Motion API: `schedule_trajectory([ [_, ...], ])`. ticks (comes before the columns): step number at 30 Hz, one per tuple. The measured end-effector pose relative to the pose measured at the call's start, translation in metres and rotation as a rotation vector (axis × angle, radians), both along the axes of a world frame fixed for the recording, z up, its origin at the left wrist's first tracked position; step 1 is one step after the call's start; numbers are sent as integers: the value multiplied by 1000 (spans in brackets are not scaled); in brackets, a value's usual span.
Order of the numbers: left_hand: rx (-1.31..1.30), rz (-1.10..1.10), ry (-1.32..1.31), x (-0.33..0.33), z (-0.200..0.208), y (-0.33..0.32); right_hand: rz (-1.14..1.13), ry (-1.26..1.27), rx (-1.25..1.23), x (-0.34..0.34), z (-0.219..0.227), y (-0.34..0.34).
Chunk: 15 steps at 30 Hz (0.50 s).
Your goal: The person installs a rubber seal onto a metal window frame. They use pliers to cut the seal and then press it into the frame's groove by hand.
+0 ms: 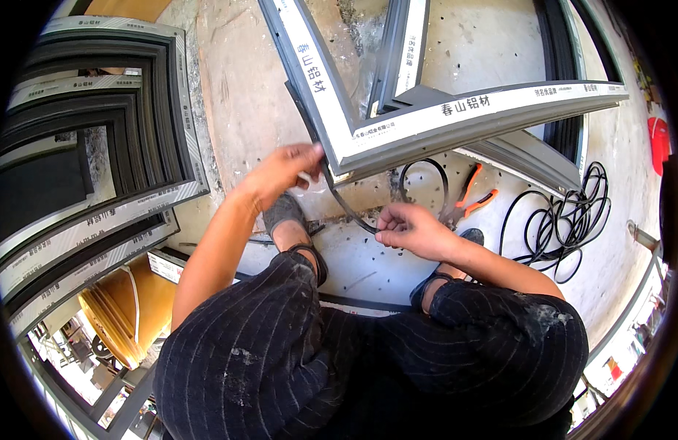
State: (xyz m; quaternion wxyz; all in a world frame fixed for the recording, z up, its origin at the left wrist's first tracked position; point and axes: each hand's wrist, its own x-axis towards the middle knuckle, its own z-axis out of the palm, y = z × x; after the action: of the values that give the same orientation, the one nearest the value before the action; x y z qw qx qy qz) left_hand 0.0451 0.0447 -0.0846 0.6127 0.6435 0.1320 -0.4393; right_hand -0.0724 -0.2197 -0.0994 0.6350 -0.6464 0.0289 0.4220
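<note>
A grey metal window frame [397,138] with white printed film stands in front of me, one corner pointing toward me. A thin black rubber strip [346,207] runs from that corner's left side down to my right hand and curls into a loop beyond it. My left hand [284,174] has its thumb and fingers pinched on the strip at the frame's outer left edge. Lower and to the right, my right hand [411,230] is closed around the strip between thumb and fingers. Where the strip meets the frame is partly hidden by my left fingers.
Orange-handled pliers [467,198] lie right of my right hand. Farther right is a tangled coil of black strip [566,220]. Stacked grey frames [196,147] fill the left side, above a yellow roll [119,312]. Small dark scraps dot the floor [361,275].
</note>
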Motion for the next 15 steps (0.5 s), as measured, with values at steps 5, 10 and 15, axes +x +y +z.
schedule_trajectory([
  [5, -60, 37, -77, 17, -9, 7, 4, -4, 8, 0, -1, 2],
  [10, -62, 148, -15, 22, -1, 3, 37, -29, 9, 1, -3, 0],
  [15, -59, 113, -97, 30, -13, 9, 59, 18, -2, 5, 3, 3],
])
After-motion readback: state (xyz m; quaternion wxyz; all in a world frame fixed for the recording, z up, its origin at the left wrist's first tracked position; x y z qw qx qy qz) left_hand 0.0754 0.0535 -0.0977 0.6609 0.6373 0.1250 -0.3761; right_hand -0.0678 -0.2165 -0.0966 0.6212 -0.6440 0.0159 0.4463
